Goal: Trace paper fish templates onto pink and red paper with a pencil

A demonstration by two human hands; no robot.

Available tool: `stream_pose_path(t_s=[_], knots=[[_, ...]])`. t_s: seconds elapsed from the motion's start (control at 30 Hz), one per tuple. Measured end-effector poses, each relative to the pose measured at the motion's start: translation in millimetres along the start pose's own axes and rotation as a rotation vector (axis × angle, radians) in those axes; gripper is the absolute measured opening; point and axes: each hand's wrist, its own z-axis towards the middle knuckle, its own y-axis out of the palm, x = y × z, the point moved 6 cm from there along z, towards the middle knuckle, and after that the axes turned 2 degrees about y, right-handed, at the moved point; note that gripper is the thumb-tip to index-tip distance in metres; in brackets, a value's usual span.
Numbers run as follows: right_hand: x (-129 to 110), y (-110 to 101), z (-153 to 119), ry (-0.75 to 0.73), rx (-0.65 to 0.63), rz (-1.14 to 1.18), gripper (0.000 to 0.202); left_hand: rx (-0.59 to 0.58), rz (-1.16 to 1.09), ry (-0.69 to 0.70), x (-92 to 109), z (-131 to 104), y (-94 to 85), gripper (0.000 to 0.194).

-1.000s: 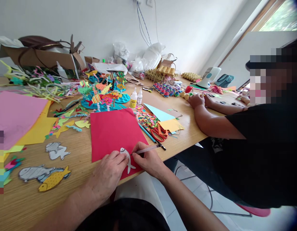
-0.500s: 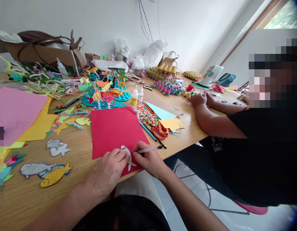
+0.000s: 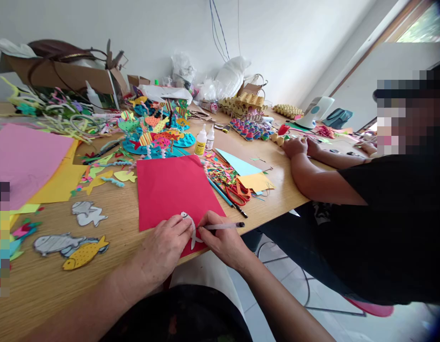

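Near the table's front edge lies a red paper sheet (image 3: 170,190), and on it a small white paper fish (image 3: 193,239) with a drawn eye and gill line. My left hand (image 3: 172,237) presses the fish against the sheet with closely bunched fingers, covering part of its body. In my right hand (image 3: 220,237) is a pen (image 3: 227,225) with a pale barrel and dark end, pinched between thumb and fingers. Its tip is at the fish's right edge. To the left rest a yellow paper fish (image 3: 85,253), a grey paper fish (image 3: 56,243) and further white fish cutouts (image 3: 88,213).
Red-handled scissors (image 3: 237,194), blue and black pencils, and paper scraps (image 3: 221,168) lie right of the sheet. Glue bottles (image 3: 201,141) stand behind it, near colourful fish decorations (image 3: 157,130). Pink paper (image 3: 31,161) is at left. A person (image 3: 394,228) sits at right, forearms on the table.
The view has shifted slightly. The pen tip has moved a little along the fish's edge toward its tail, and the pen lies more level. My left hand stays on the fish.
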Motion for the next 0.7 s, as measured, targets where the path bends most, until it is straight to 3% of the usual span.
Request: stream_pose_path(t_s=[0.4,0.7], knots=[[-5,2,-10,-0.013,-0.008,-0.016,0.011,0.056,-0.122,0.031,4,2,-4.4,0.029],[-5,3,-15,-0.011,-0.029,-0.008,0.01,0.086,-0.2,-0.01,1,1,5.1,0.023]])
